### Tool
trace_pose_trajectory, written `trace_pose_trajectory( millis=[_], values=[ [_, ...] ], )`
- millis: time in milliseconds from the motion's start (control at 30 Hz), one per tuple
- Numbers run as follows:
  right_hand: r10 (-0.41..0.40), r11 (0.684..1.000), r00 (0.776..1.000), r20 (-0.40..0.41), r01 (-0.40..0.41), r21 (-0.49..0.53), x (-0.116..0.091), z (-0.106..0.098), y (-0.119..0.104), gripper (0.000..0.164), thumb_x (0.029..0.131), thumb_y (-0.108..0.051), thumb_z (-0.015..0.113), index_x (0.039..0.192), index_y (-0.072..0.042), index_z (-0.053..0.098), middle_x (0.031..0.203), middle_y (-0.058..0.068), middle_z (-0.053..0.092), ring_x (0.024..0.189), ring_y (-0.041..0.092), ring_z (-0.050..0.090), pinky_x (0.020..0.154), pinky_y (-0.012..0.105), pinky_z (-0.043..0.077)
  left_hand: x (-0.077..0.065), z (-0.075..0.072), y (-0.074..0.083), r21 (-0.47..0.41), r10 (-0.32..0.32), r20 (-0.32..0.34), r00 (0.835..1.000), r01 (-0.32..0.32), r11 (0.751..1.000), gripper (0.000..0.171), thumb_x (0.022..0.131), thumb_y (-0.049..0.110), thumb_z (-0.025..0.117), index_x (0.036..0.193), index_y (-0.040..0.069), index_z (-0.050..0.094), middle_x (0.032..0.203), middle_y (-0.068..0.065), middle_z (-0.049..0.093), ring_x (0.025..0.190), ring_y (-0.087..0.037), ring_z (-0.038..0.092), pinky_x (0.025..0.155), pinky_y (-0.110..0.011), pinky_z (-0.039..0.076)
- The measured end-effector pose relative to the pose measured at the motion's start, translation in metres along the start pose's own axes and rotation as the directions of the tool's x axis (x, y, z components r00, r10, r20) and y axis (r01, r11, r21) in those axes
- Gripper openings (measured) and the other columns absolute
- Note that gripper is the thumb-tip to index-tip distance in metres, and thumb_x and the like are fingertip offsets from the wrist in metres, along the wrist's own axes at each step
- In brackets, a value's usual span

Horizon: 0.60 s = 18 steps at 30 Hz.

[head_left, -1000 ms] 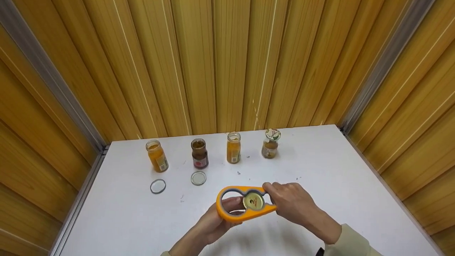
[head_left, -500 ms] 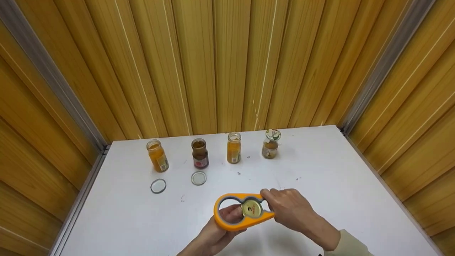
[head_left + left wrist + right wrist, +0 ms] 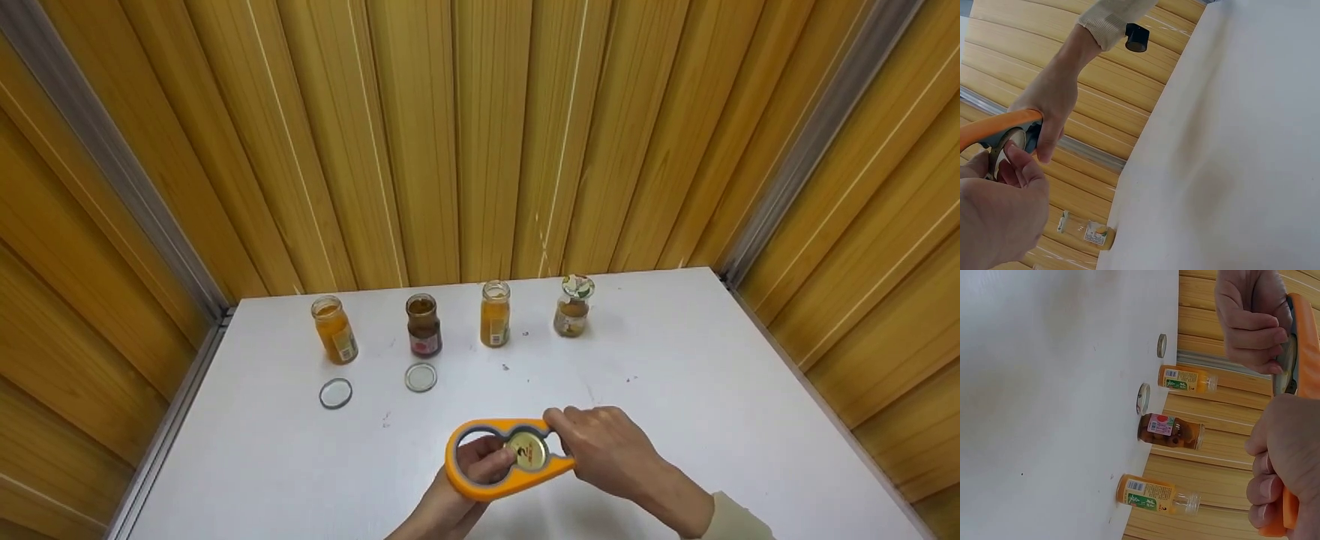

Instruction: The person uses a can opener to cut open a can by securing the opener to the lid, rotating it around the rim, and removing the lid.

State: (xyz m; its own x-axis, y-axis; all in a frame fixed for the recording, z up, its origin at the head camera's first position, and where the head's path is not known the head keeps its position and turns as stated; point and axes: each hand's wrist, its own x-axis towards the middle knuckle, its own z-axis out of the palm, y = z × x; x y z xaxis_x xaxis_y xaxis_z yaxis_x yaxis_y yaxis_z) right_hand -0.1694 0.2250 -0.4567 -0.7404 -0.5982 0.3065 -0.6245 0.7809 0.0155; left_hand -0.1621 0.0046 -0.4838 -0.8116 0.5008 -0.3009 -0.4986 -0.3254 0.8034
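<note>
My right hand (image 3: 611,454) grips the handle end of an orange jar opener (image 3: 504,489) with grey-lined round openings. A gold jar lid (image 3: 532,450) with dark and red print sits in its smaller opening. Through and under the larger opening reaches my left hand (image 3: 448,501), its thumb on the lid's top edge. In the right wrist view the left fingers curl against the lid's underside (image 3: 1284,368), and no jar shows below it. Both hands and the opener are held above the white table (image 3: 675,375).
Along the back stand an uncapped orange jar (image 3: 335,334), an uncapped dark jar (image 3: 424,330), another uncapped orange jar (image 3: 495,319) and a jar with a patterned lid (image 3: 573,311). Two loose lids, a left one (image 3: 335,393) and a right one (image 3: 421,377), lie in front.
The hands, opener and lid have moved slightly down and left, nearer the person. My left thumb has come up onto the lid's top. The jars and loose lids stay put.
</note>
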Motion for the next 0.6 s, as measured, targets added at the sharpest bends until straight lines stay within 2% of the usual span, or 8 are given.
trace_pose_trajectory(
  millis=[267,467,600],
  values=[
    [0.009,0.999,1.000,0.001,-0.009,0.042,-0.0019,-0.0012,-0.0012,0.046,0.065,-0.007,0.079,0.099,-0.020,0.050,0.069,-0.009,0.056,0.052,0.003,0.049,0.050,0.022,0.046,0.0008,0.0015,0.0020,0.046,-0.002,-0.017,1.000,0.003,0.999,0.047,0.083,0.031,0.069,0.116,0.002,0.054,0.111,-0.014,0.056,0.097,-0.023,0.058,0.088,-0.035,0.047],
    [0.015,1.000,1.000,-0.021,-0.015,0.022,-0.0018,-0.0014,-0.0033,0.043,0.068,-0.005,0.076,0.100,-0.021,0.052,0.069,-0.010,0.056,0.051,0.002,0.047,0.049,0.019,0.043,0.0018,-0.0010,0.0018,0.063,0.007,-0.017,1.000,-0.006,0.998,0.047,0.082,0.028,0.070,0.117,0.002,0.054,0.112,-0.015,0.056,0.098,-0.024,0.059,0.088,-0.036,0.048],
    [0.037,0.999,0.999,-0.014,-0.037,0.006,-0.0023,-0.0034,-0.0041,0.042,0.070,-0.008,0.076,0.101,-0.021,0.052,0.071,-0.010,0.056,0.053,0.003,0.048,0.051,0.020,0.044,0.0021,-0.0042,0.0009,0.094,-0.018,-0.051,0.999,0.023,0.995,0.049,0.080,0.028,0.072,0.118,0.003,0.054,0.111,-0.013,0.055,0.095,-0.023,0.060,0.087,-0.035,0.048]
  ],
)
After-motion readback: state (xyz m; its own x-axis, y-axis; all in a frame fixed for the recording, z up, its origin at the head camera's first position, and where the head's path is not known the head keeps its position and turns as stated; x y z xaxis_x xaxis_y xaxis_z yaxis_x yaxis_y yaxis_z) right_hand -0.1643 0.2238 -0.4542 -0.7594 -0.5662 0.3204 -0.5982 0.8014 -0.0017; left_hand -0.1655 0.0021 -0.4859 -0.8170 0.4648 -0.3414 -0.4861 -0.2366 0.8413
